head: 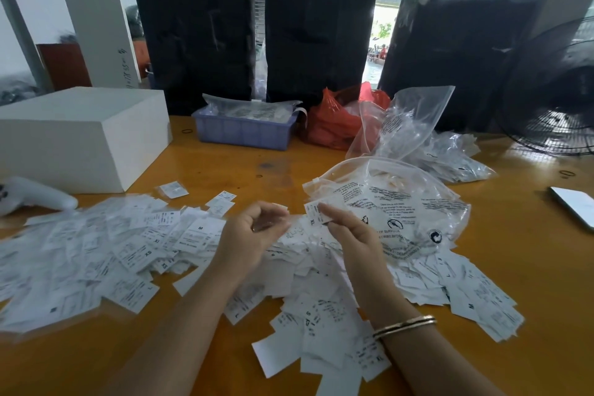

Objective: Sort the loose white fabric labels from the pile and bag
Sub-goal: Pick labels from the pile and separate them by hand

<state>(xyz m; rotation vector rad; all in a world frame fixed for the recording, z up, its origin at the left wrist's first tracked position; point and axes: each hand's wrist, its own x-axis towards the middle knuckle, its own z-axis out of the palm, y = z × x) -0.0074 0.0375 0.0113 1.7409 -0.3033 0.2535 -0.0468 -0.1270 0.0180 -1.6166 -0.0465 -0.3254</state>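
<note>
A wide pile of loose white fabric labels (106, 254) with size marks covers the yellow table (225, 170) from the left edge to the lower right. A clear printed plastic bag (398, 206) lies behind the pile, right of centre. My right hand (350, 235) pinches a small white label marked XL (316, 214) just in front of the bag's mouth. My left hand (254, 235) hovers over the pile with loosely curled fingers; whether it holds labels is unclear.
A white box (83, 135) stands at the back left, with a white handheld device (35, 196) beside it. A blue tray (244, 128), a red plastic bag (334, 122) and more clear bags (443, 151) sit behind. A phone (575, 206) lies far right, a black fan (553, 90) behind it.
</note>
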